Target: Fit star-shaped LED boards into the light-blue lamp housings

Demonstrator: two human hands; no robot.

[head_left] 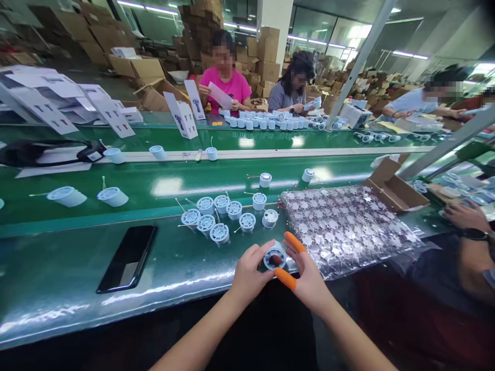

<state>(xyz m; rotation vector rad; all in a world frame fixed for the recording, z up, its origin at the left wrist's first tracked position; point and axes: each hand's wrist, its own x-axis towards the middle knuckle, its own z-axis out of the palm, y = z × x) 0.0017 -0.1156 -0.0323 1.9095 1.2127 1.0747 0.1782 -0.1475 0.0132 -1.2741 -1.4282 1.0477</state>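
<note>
My left hand (251,268) is closed on a small light-blue round plastic housing (275,247), holding it at the bench's front edge. The housing's open end faces me, and something dark reddish shows inside. My right hand (305,273) wears orange finger covers on thumb and index finger. Its fingers are spread around the housing's right side, the thumb tip at the lower rim; firm contact is hard to make out. Just beyond stand several similar housings (206,223), many with thin white wires. Right of my hands lies a plastic-wrapped sheet of silvery star-shaped parts (336,221) with red wires.
A black phone (127,257) lies on the green bench at left. Further housings (112,196) stand on the green belt. An open cardboard box (394,185) sits behind the wrapped parts. A co-worker's hand (466,214) is at right; other people work across the line.
</note>
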